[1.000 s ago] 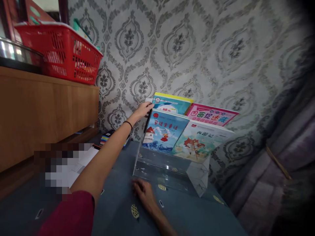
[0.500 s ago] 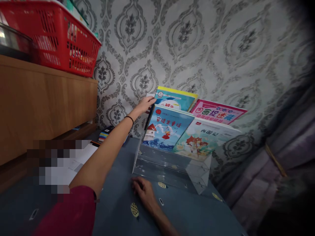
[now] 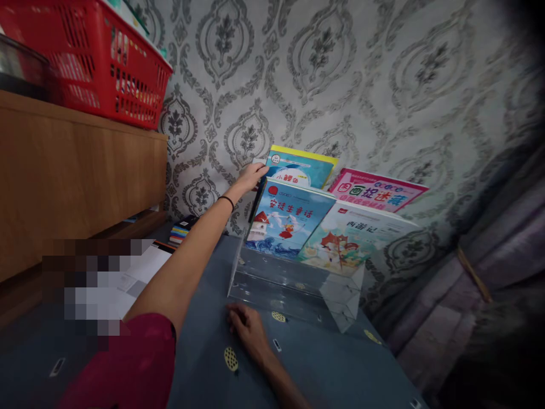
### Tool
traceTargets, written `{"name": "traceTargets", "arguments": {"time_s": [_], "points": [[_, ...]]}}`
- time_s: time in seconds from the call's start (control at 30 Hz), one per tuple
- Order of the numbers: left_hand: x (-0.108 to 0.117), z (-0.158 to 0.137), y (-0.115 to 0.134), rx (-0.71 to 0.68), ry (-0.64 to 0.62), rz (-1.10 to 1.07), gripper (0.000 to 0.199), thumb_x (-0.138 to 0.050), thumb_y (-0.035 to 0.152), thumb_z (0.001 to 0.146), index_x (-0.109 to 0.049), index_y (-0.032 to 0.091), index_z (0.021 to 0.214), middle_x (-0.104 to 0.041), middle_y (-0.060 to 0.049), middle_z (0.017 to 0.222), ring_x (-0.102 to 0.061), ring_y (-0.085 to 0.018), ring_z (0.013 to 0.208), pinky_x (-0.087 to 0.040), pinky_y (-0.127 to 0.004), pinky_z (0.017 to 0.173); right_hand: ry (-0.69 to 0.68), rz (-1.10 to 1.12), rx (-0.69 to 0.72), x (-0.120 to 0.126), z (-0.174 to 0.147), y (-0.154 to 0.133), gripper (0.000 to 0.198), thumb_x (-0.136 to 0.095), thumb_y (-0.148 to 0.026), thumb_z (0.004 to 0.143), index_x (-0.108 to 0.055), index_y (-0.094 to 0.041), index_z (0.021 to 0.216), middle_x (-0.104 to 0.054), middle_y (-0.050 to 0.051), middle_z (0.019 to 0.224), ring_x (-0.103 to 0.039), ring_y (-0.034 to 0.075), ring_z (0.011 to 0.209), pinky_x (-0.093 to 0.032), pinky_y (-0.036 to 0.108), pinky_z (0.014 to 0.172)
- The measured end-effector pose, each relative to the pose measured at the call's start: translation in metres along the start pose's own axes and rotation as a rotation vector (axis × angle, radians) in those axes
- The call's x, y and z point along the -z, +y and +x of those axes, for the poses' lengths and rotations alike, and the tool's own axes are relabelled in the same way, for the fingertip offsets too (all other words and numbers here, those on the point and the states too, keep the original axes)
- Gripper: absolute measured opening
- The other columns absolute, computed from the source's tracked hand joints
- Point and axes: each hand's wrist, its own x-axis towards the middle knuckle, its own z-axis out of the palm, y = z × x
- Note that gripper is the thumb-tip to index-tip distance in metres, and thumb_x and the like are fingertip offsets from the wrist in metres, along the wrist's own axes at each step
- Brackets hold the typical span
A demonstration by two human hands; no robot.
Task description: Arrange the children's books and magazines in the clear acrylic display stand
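Observation:
My left hand (image 3: pixel 252 175) reaches to the back row of a clear acrylic book stand (image 3: pixel 281 284). Its fingers close round the left edge of a blue picture book (image 3: pixel 304 165) with a yellow-edged book behind it. In the front row stand a light-blue book (image 3: pixel 289 218) with a castle and a pale green book (image 3: pixel 344 238). A pink book (image 3: pixel 374 190) leans at the back right. On the table in front of the stand rests my right hand (image 3: pixel 249 328), fingers loosely curled with nothing visible in them.
The stand is on a dark blue-grey patterned tablecloth (image 3: pixel 204 352). At left, a red basket (image 3: pixel 123 85) tops a wooden cabinet (image 3: pixel 85 176). Small stacked books (image 3: pixel 182 230) and white papers (image 3: pixel 142 270) lie behind my left arm. A curtain (image 3: pixel 464 318) hangs at right.
The view has shifted slightly. My left hand stays at the blue book's left edge, and my right hand keeps its place on the table.

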Motion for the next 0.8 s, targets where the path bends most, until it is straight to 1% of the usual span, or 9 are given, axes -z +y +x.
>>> {"name": "traceTargets", "arguments": {"time_s": [0.2, 0.37, 0.43, 0.5, 0.57, 0.6, 0.67, 0.73, 0.8], "points": [[0.0, -0.001, -0.002, -0.016, -0.008, -0.009, 0.023, -0.052, 0.036, 0.094, -0.052, 0.019, 0.079, -0.051, 0.001, 0.07, -0.054, -0.013, 0.059, -0.044, -0.023, 0.059, 0.0, 0.007, 0.009, 0.001, -0.001, -0.005, 0.049, -0.049, -0.054, 0.09, -0.072, -0.014, 0.108, -0.068, 0.006, 0.077, -0.062, 0.017, 0.062, -0.049, 0.03, 0.062], [0.0, -0.004, -0.001, -0.027, 0.006, 0.024, 0.021, -0.05, 0.033, 0.094, -0.051, 0.019, 0.077, -0.051, 0.001, 0.07, -0.053, -0.013, 0.061, -0.042, -0.024, 0.06, -0.003, 0.019, 0.011, 0.0, -0.001, -0.008, 0.046, -0.049, -0.051, 0.09, -0.072, -0.015, 0.106, -0.067, 0.006, 0.076, -0.061, 0.017, 0.062, -0.048, 0.03, 0.062], [0.0, -0.006, -0.001, -0.052, 0.05, 0.088, 0.02, -0.052, 0.032, 0.092, -0.051, 0.019, 0.076, -0.049, 0.001, 0.068, -0.054, -0.015, 0.065, -0.043, -0.024, 0.062, -0.001, 0.015, 0.01, 0.0, -0.001, -0.008, 0.046, -0.049, -0.051, 0.089, -0.072, -0.015, 0.106, -0.067, 0.005, 0.075, -0.061, 0.017, 0.062, -0.048, 0.03, 0.062], [0.0, -0.008, -0.001, -0.082, 0.127, 0.167, 0.018, -0.056, 0.031, 0.09, -0.053, 0.019, 0.077, -0.05, 0.001, 0.067, -0.055, -0.017, 0.07, -0.044, -0.025, 0.065, -0.005, 0.011, 0.006, 0.0, 0.0, -0.007, 0.045, -0.05, -0.051, 0.089, -0.072, -0.015, 0.106, -0.067, 0.005, 0.074, -0.062, 0.018, 0.062, -0.048, 0.03, 0.062], [-0.001, -0.01, -0.002, -0.073, 0.205, 0.19, 0.013, -0.06, 0.029, 0.088, -0.055, 0.019, 0.081, -0.051, 0.001, 0.067, -0.056, -0.017, 0.07, -0.045, -0.026, 0.067, -0.008, 0.006, 0.007, 0.0, 0.0, -0.007, 0.045, -0.05, -0.051, 0.089, -0.072, -0.015, 0.106, -0.068, 0.006, 0.074, -0.062, 0.018, 0.062, -0.048, 0.03, 0.061], [-0.002, -0.012, -0.002, -0.051, 0.229, 0.169, 0.011, -0.061, 0.029, 0.088, -0.055, 0.019, 0.085, -0.052, 0.002, 0.067, -0.057, -0.016, 0.068, -0.045, -0.026, 0.067, -0.005, 0.002, 0.011, 0.0, 0.0, -0.006, 0.046, -0.05, -0.051, 0.089, -0.072, -0.015, 0.106, -0.067, 0.006, 0.074, -0.062, 0.018, 0.061, -0.048, 0.03, 0.061], [-0.003, -0.015, -0.002, 0.009, 0.231, 0.087, 0.013, -0.061, 0.03, 0.089, -0.053, 0.02, 0.092, -0.055, 0.002, 0.065, -0.058, -0.015, 0.061, -0.047, -0.028, 0.065, -0.002, -0.003, 0.02, 0.0, 0.0, -0.004, 0.047, -0.049, -0.052, 0.089, -0.072, -0.014, 0.105, -0.067, 0.006, 0.074, -0.062, 0.018, 0.061, -0.048, 0.03, 0.06], [-0.003, -0.018, -0.001, 0.069, 0.183, -0.011, 0.018, -0.058, 0.037, 0.092, -0.052, 0.02, 0.093, -0.058, 0.001, 0.066, -0.06, -0.016, 0.059, -0.049, -0.03, 0.065, -0.001, -0.006, 0.032, 0.0, 0.0, -0.002, 0.048, -0.048, -0.053, 0.089, -0.072, -0.014, 0.104, -0.067, 0.006, 0.074, -0.062, 0.018, 0.06, -0.048, 0.03, 0.06], [0.0, -0.023, 0.0, 0.119, 0.123, -0.097, 0.031, -0.05, 0.048, 0.095, -0.054, 0.018, 0.087, -0.062, -0.002, 0.069, -0.063, -0.017, 0.062, -0.051, -0.032, 0.066, 0.001, -0.008, 0.05, 0.0, 0.0, 0.0, 0.049, -0.047, -0.054, 0.09, -0.072, -0.015, 0.103, -0.067, 0.006, 0.073, -0.062, 0.018, 0.061, -0.048, 0.03, 0.061]]}}
